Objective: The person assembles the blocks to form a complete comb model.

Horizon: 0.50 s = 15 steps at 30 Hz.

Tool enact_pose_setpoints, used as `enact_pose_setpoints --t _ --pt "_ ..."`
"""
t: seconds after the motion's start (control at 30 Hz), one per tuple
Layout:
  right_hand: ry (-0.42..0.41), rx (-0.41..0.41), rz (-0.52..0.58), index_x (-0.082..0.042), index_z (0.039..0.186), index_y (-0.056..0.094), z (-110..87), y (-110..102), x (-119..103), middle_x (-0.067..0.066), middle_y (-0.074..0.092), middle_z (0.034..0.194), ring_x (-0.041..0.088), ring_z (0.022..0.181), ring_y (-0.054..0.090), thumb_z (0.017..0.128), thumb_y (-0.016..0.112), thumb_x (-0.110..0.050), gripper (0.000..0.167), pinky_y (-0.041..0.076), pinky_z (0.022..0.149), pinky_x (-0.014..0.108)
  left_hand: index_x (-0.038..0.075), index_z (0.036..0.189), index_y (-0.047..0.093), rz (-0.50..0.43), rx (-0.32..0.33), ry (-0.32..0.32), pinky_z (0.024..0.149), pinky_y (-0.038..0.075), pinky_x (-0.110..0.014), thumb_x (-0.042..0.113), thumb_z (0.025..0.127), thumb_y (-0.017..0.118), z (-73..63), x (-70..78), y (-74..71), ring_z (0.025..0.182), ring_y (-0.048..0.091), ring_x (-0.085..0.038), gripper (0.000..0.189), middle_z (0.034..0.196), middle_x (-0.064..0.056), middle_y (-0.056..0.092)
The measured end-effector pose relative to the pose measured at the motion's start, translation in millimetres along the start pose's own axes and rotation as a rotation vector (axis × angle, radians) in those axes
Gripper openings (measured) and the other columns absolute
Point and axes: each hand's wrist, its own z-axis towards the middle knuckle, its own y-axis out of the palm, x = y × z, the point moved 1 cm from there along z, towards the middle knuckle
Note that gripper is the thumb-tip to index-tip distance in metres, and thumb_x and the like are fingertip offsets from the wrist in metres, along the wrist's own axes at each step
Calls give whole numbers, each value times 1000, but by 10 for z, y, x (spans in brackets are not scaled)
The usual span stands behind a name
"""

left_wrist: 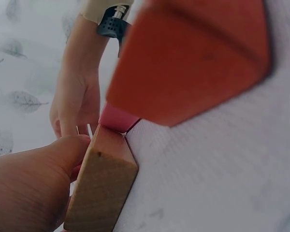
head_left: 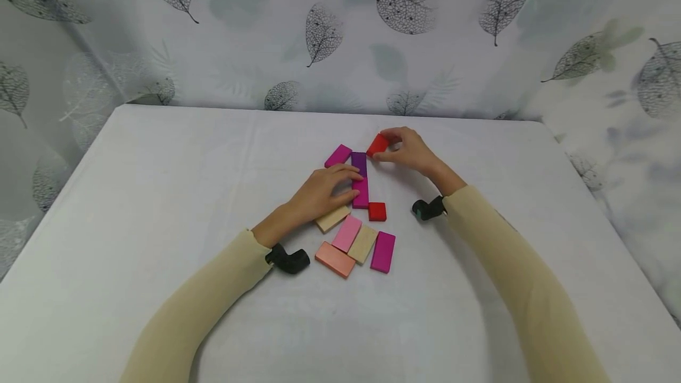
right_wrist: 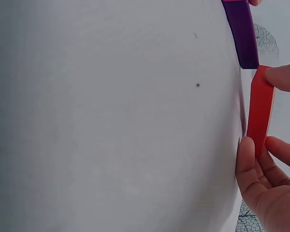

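My right hand [head_left: 407, 149] pinches a red rectangular block [head_left: 378, 145] by its ends, thumb on one and fingers on the other. In the right wrist view, that block's thumb end meets the end of a purple block [right_wrist: 243, 36]. Below the purple one in the head view lies a magenta block [head_left: 360, 194], end to end with it. My left hand [head_left: 321, 191] reaches over from the left, fingertips and thumb resting on the magenta block near that joint. A second magenta block [head_left: 337, 155] slants beyond the left fingers. Partly under the left hand sits a wooden block [head_left: 333, 218].
A small red square block [head_left: 377, 211] lies beside the magenta one. Nearer me are a pink block [head_left: 347, 233], another wooden block [head_left: 363, 244], an orange block [head_left: 335, 259] and one more magenta block [head_left: 383, 252]. A leaf-patterned curtain [head_left: 239, 34] hangs behind the white table [head_left: 159, 194].
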Motion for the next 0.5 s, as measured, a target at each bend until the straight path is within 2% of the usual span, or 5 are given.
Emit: enact_pose_setpoints --t 0.23,0.5 --pt "-6 10 23 2 139 48 108 15 -18 19 51 135 34 123 48 84 75 -18 64 48 98 46 11 125 65 2 5 2 108 37 -46 25 93 67 -5 -16 -3 129 50 -23 35 135 -6 58" --pt "-25 -17 54 3 140 47 203 59 -56 20 50 136 34 123 48 85 75 -16 64 45 102 45 12 126 65 4 -11 -22 110 33 -49 27 94 66 -6 -23 8 132 47 -22 36 136 -5 57"
